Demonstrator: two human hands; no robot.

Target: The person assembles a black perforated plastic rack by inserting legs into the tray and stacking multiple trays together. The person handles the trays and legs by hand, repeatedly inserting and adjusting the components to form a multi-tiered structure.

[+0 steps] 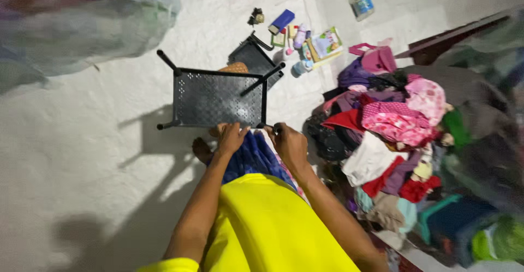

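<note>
Both hands grip the black perforated shelf panel (218,98) at its near edge: my left hand (231,137) closes over the rim, my right hand (287,143) pinches the near right corner. I see it held above the white floor (82,157). A clothes pile (398,135) lies just right; a second panel (254,60) lies beyond.

shelf panel (218,100): black perforated plastic, matt, with smooth tube legs | floor (82,141): pale, rough, matt | clothes pile (398,141): soft mixed cloth, printed and plain | jar (361,2): glossy, blue lid | shirt (273,228): smooth yellow cloth | skirt (251,157): blue pleated cloth
</note>
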